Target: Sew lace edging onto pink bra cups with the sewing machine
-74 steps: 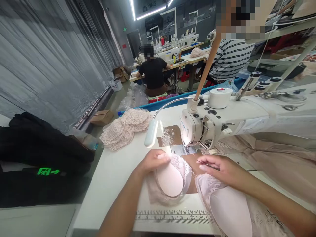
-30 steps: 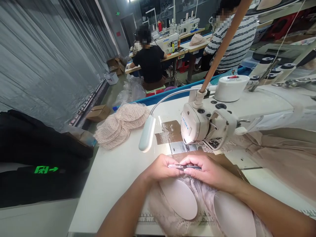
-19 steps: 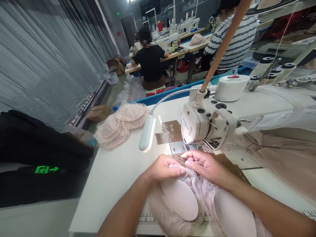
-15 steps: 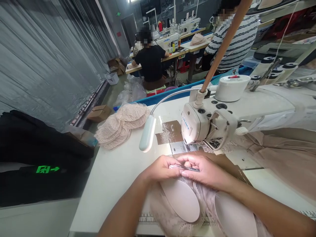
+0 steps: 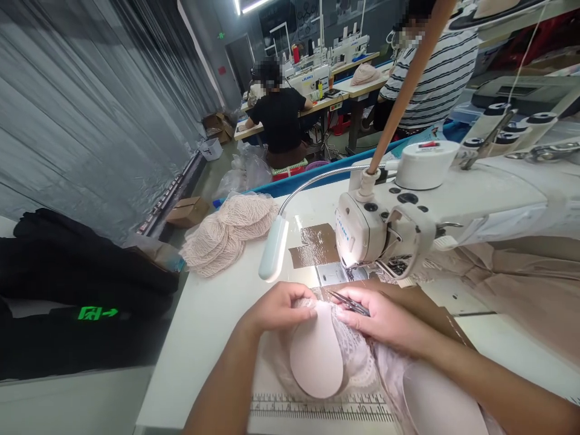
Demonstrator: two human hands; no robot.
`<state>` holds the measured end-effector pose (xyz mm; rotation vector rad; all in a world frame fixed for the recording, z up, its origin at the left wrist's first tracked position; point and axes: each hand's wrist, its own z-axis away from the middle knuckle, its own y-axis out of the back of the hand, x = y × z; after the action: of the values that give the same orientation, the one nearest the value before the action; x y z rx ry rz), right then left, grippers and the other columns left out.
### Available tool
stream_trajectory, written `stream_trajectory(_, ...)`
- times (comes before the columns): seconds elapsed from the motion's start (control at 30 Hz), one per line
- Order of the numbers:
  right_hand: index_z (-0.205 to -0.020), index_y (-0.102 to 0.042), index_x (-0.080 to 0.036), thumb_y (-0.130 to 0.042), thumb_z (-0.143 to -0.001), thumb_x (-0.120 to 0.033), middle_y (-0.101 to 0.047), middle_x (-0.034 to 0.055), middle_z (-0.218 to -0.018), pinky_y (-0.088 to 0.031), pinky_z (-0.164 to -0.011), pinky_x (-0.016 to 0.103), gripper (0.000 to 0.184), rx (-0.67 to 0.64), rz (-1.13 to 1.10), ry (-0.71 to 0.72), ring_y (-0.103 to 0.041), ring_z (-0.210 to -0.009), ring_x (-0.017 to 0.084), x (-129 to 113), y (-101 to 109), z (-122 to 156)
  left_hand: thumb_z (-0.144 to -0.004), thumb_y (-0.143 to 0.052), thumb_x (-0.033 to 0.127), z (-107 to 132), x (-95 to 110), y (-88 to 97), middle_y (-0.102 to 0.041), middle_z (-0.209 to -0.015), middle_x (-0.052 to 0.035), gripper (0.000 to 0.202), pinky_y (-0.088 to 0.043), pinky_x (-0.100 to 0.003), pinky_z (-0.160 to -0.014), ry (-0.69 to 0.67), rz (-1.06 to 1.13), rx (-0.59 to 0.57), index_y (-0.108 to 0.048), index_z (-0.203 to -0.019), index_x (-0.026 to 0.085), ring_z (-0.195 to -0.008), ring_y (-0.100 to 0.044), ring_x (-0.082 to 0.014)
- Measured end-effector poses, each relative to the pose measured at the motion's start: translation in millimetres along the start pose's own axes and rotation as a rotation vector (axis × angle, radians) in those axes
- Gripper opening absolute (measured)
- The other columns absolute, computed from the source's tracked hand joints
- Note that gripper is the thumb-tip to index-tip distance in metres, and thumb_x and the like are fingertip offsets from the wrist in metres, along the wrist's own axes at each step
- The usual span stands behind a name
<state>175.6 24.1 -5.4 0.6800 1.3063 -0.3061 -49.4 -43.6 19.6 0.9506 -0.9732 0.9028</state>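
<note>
A pale pink lace bra with smooth foam cups (image 5: 317, 356) lies on the sewing table in front of me. My left hand (image 5: 287, 307) pinches the top edge of the nearer cup between thumb and fingers. In my right hand (image 5: 371, 311) is a small pair of dark metal thread snips (image 5: 351, 302), pointing left. The right thumb rests against the lace (image 5: 356, 344) beside that cup. The second cup (image 5: 439, 399) lies lower right, partly under my right forearm. Just beyond both hands stands the sewing machine's head (image 5: 357, 226), its needle area lit.
Lace pieces (image 5: 222, 235) are piled at the table's far left. A lamp (image 5: 274, 248) on a bendable neck hangs left of the machine. Beige fabric (image 5: 512, 272) lies on the right. A printed ruler (image 5: 317, 408) runs along the near edge. Two people sit at machines beyond.
My hands have moved apart, and the cup between them has turned more upright. The snips now angle up to the left in my right hand. The view has shifted slightly.
</note>
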Motion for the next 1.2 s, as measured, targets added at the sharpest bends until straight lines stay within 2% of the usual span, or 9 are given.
stream_trajectory(0.1,-0.069,-0.052,-0.020,-0.052,-0.087,-0.039,-0.050,-0.0017,-0.069,-0.040,-0.060,0.028,0.026,0.016,0.053,0.015,-0.048,-0.067,0.015,-6,-2,2,-0.073,-0.071,0.029,-3,1,-8.4,-0.055,-0.076,0.0002,0.021,-0.036,-0.020,-0.061,0.000,0.013,0.014,-0.064,-0.085,0.014,-0.068,-0.047,-0.0103)
stream_trajectory(0.17,-0.069,-0.053,-0.020,-0.051,-0.087,-0.039,-0.051,-0.0015,-0.069,-0.041,-0.061,0.029,0.027,0.014,0.054,0.011,-0.049,-0.068,0.016,-8,-2,4,-0.070,-0.074,0.028,-5,-1,-13.6,-0.053,-0.075,0.0013,0.025,-0.035,-0.019,-0.059,0.001,0.031,0.026,-0.064,-0.088,0.014,-0.065,-0.044,-0.0091)
stream_trajectory(0.4,-0.092,-0.062,-0.020,-0.051,-0.088,-0.038,-0.065,0.0033,-0.091,-0.048,-0.077,0.033,0.021,0.023,-0.036,0.060,-0.060,-0.087,0.020,-5,0,4,-0.069,-0.076,0.034,-13,-10,-28.3,-0.059,-0.077,-0.0009,0.031,-0.037,-0.021,-0.062,0.001,0.149,0.001,-0.067,-0.090,0.014,-0.069,-0.049,-0.0109)
stream_trajectory(0.5,-0.107,-0.059,-0.020,-0.052,-0.088,-0.043,-0.064,0.0073,-0.104,-0.050,-0.085,0.036,0.031,0.051,-0.107,0.059,-0.061,-0.098,0.023,-1,2,3,-0.070,-0.076,0.036,-14,-9,-29.9,-0.065,-0.086,-0.0046,0.030,-0.041,-0.025,-0.072,-0.017,0.183,0.000,-0.071,-0.090,0.013,-0.078,-0.055,-0.0152)
stream_trajectory(0.63,-0.110,-0.060,-0.018,-0.045,-0.089,-0.052,-0.065,0.0065,-0.089,-0.052,-0.074,0.035,0.043,0.074,-0.073,0.021,-0.062,-0.080,0.020,4,7,4,-0.073,-0.073,0.040,-14,-7,-30.0,-0.065,-0.076,-0.0041,0.030,-0.041,-0.026,-0.067,-0.006,0.236,0.012,-0.072,-0.083,0.012,-0.071,-0.055,-0.0148)
stream_trajectory(0.73,-0.107,-0.063,-0.018,-0.049,-0.087,-0.047,-0.063,0.0063,-0.091,-0.050,-0.070,0.032,0.038,0.068,-0.031,0.030,-0.059,-0.077,0.018,4,10,5,-0.073,-0.073,0.042,-14,-7,-30.4,-0.065,-0.073,-0.0037,0.031,-0.042,-0.026,-0.066,-0.009,0.256,0.036,-0.073,-0.081,0.012,-0.069,-0.055,-0.0142)
stream_trajectory(0.87,-0.100,-0.064,-0.020,-0.051,-0.086,-0.038,-0.052,-0.0010,-0.070,-0.043,-0.058,0.026,0.027,0.009,0.013,0.007,-0.050,-0.062,0.013,0,15,5,-0.073,-0.073,0.042,-16,-11,-31.5,-0.065,-0.073,-0.0049,0.033,-0.042,-0.027,-0.067,-0.012,0.245,0.062,-0.074,-0.084,0.011,-0.070,-0.054,-0.0151)
stream_trajectory(1.03,-0.092,-0.064,-0.021,-0.054,-0.085,-0.036,-0.053,-0.0013,-0.072,-0.040,-0.060,0.027,0.020,-0.029,0.057,0.009,-0.049,-0.065,0.014,-7,14,6,-0.070,-0.074,0.045,-18,-13,-34.3,-0.057,-0.064,-0.0019,0.037,-0.036,-0.026,-0.058,0.009,0.264,0.021,-0.071,-0.074,0.009,-0.061,-0.047,-0.0116)
stream_trajectory(1.2,-0.088,-0.064,-0.021,-0.056,-0.085,-0.042,-0.064,0.0017,-0.084,-0.045,-0.071,0.031,0.023,-0.019,0.029,-0.001,-0.057,-0.079,0.018,-14,8,8,-0.063,-0.078,0.045,-19,-8,-36.2,-0.032,-0.054,0.0052,0.045,-0.017,-0.024,-0.050,0.015,0.281,-0.039,-0.051,-0.051,0.012,-0.054,-0.026,-0.0058)
